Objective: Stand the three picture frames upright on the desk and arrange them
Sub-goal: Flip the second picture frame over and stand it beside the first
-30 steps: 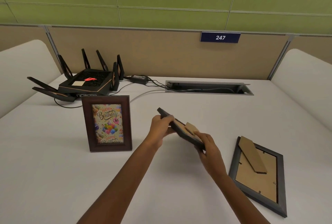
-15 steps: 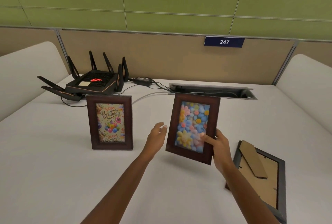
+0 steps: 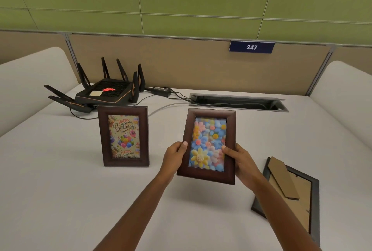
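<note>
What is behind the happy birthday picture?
A black router with pointy antennas sits on the desk behind the birthday frame. The frame hides its own back, so its stand cannot be seen.

Both forearms (image 3: 141,206), left hand (image 3: 174,158) and right hand (image 3: 241,163) are bare.

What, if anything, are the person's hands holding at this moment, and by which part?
Both hold the flower picture frame: the left hand grips its left edge, the right hand its right edge.

left hand (image 3: 174,155) now gripping flower frame (image 3: 208,145) too, was off it; frame turned face-up toward viewer, both hands holding.
</note>
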A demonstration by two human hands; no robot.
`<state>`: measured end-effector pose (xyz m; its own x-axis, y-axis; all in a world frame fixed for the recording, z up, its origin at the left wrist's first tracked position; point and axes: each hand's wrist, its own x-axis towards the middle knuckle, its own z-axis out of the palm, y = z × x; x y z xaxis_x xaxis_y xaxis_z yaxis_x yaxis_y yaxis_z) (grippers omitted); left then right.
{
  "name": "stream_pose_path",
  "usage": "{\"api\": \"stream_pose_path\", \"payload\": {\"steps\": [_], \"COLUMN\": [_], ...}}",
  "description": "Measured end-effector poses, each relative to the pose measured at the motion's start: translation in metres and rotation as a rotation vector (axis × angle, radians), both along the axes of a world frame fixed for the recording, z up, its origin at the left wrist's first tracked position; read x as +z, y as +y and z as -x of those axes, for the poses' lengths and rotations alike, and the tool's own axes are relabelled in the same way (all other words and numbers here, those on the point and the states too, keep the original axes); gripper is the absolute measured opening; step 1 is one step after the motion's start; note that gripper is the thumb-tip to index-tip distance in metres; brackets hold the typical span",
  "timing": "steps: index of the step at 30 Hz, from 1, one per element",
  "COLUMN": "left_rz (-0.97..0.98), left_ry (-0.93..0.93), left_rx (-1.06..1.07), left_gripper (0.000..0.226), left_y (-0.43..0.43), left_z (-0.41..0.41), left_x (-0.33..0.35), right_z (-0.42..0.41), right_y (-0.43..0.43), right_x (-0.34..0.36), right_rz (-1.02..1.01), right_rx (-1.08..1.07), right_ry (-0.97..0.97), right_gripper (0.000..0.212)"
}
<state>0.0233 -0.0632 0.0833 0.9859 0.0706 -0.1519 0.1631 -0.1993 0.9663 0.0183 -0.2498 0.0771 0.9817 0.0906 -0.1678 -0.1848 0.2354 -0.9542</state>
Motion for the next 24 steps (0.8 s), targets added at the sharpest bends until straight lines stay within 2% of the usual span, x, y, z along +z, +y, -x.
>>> {"api": "stream_pose_path", "payload": {"steps": [4,10,15,24], "left_rz": [0.011,0.133,0.249,0.323], "left_ry": [0.007,0.073,0.076,0.03], "left_rx": [0.015,0.051,0.093,0.108], "left_gripper": [0.035,0.035,0.026,0.026], "left_y": [0.001,0.001,-0.001,-0.003], "left_z": [0.001,0.001,0.002,0.004], "left_x": [-0.001,-0.003,-0.004,-0.005], "right_z": [0.001,0.0,0.0,-0.004], "right_y": [0.001,0.005,0.005,0.01], "right_x": [-0.001,-0.001,-0.003,-0.015], "right_rz": [0.019,-0.066,-0.17,-0.219], "right_rx": [0.053,0.082,0.142,0.207], "right_ry": [0.008,0.026,0.017,0.101], "right_gripper": [0.025,0.018,0.032,0.033]}}
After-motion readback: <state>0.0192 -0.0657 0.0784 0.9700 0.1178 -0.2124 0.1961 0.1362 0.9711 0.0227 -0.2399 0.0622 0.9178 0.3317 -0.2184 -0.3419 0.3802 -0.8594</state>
